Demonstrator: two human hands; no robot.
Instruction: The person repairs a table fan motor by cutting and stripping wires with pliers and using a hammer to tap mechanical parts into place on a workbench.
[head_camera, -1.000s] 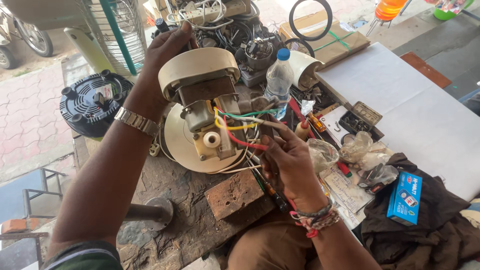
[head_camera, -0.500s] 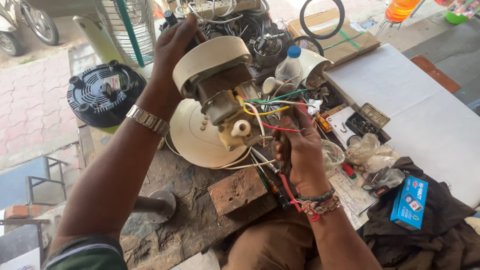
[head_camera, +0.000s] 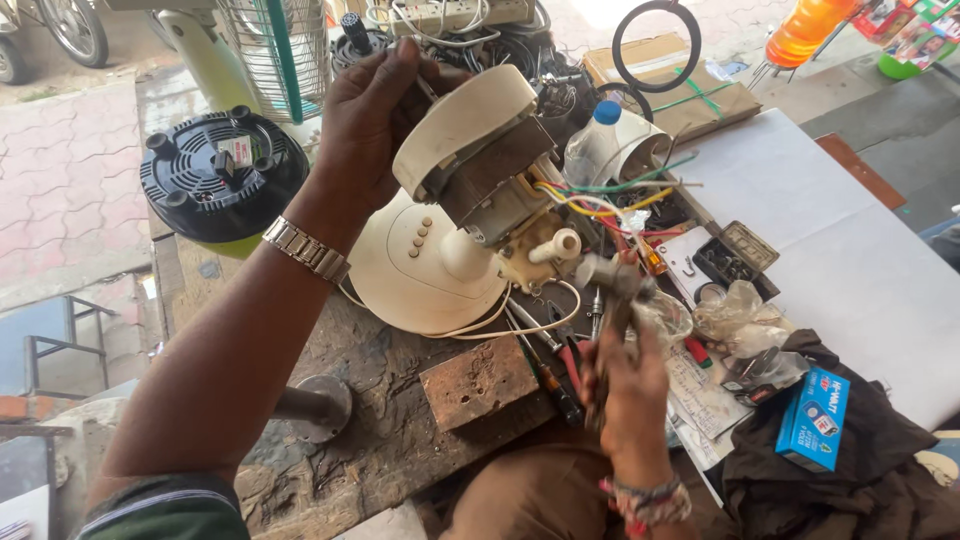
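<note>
Looking down, my left hand (head_camera: 365, 120) has its fingers wrapped round the cream fan motor housing (head_camera: 480, 150), tilted above the counter (head_camera: 390, 440). My right hand (head_camera: 625, 385) fingers clasp a blurred metal tool (head_camera: 612, 285) just beside its coloured wires (head_camera: 600, 205).

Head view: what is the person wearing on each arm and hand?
Both hands are bare, no gloves. The left hand has a silver metal link watch at the wrist and a dark green sleeve with a pale stripe at the upper arm. The right hand wears red and pale thread bands around the wrist.
</note>
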